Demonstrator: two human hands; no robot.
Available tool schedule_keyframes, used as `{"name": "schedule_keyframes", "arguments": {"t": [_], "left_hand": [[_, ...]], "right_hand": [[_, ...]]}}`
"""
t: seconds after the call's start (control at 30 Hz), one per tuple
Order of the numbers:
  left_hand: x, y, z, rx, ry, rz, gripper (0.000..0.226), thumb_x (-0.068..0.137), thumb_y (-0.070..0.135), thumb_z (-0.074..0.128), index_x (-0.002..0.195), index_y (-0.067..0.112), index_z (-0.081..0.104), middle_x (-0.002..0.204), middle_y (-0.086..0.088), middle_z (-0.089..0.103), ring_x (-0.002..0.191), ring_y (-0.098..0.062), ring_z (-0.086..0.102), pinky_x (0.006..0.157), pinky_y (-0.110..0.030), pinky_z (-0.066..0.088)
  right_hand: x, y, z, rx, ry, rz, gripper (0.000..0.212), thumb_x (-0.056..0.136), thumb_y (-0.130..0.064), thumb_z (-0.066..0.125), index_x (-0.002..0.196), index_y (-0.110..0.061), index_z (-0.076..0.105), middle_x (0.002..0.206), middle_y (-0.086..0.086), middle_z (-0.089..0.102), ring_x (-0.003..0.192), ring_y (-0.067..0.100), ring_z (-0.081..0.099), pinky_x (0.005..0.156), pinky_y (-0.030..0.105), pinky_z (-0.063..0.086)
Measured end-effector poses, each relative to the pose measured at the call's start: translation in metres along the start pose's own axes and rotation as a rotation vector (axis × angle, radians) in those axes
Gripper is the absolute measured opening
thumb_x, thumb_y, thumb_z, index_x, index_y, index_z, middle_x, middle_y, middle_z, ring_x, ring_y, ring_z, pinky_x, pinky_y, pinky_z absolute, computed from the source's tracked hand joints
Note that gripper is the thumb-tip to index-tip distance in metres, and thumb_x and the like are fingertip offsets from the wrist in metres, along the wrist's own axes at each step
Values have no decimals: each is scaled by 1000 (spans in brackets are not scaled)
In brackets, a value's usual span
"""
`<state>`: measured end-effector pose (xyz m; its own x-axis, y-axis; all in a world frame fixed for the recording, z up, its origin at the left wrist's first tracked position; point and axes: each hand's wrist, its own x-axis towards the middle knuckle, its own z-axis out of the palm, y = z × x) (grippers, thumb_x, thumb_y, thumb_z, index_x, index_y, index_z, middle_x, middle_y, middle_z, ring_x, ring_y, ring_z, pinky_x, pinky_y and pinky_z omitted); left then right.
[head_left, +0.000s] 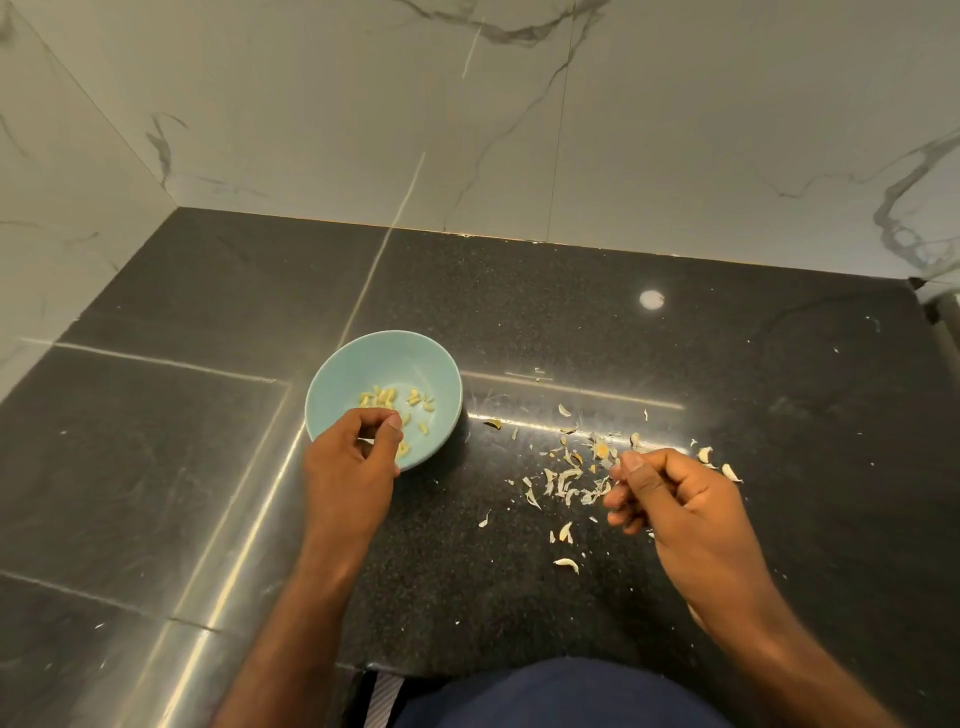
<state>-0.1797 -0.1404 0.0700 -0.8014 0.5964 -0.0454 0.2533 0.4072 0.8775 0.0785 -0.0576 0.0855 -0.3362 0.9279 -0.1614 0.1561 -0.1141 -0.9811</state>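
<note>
Dropping a peeled clove into the bowl
Left hand (353, 457) curls over the near rim of the teal bowl (332, 384), and right hand (670, 499) curls above the skins (566, 480); I cannot tell whether either holds anything. Best to release low, over the peeled cloves (384, 397), so nothing bounces onto the counter (623, 353).

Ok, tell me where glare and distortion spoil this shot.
Head view: a round white light reflection glares on the polished black stone counter, and bright streaks run past the pale blue ceramic bowl; the wide lens splays the edges of the veined marble wall outward; the scattered garlic skins look fairly sharp.
</note>
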Motion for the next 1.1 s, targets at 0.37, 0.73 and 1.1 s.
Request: {"name": "schedule_keyframes", "arguments": {"t": [0.37, 0.73, 1.1], "left_hand": [[-72, -1, 60, -4, -586, 223, 15, 92, 12, 68, 105, 18, 71, 84, 12, 68, 75, -5, 64, 69, -16, 50], [-89, -43, 76, 97, -547, 407, 10, 94, 15, 65, 100, 17, 72, 93, 9, 66, 87, -4, 62, 76, -20, 50], [-91, -14, 54, -98, -722, 128, 11, 90, 19, 71, 98, 26, 74, 86, 11, 73, 81, -2, 68, 71, -18, 53]], "right_hand": [[1, 28, -9, -525, -72, -7, 22, 95, -29, 66, 105, -47, 61, 92, -21, 68, 78, -2, 65, 74, 28, 57], [-24, 67, 8, -844, -238, -95, 19, 93, -34, 67, 110, -31, 73, 92, -17, 56, 77, 1, 55, 75, 24, 48], [-34, 44, 17, -653, -192, -169, 4, 96, -26, 63, 98, -26, 67, 92, -17, 59, 88, 1, 57, 72, 15, 45]]}}
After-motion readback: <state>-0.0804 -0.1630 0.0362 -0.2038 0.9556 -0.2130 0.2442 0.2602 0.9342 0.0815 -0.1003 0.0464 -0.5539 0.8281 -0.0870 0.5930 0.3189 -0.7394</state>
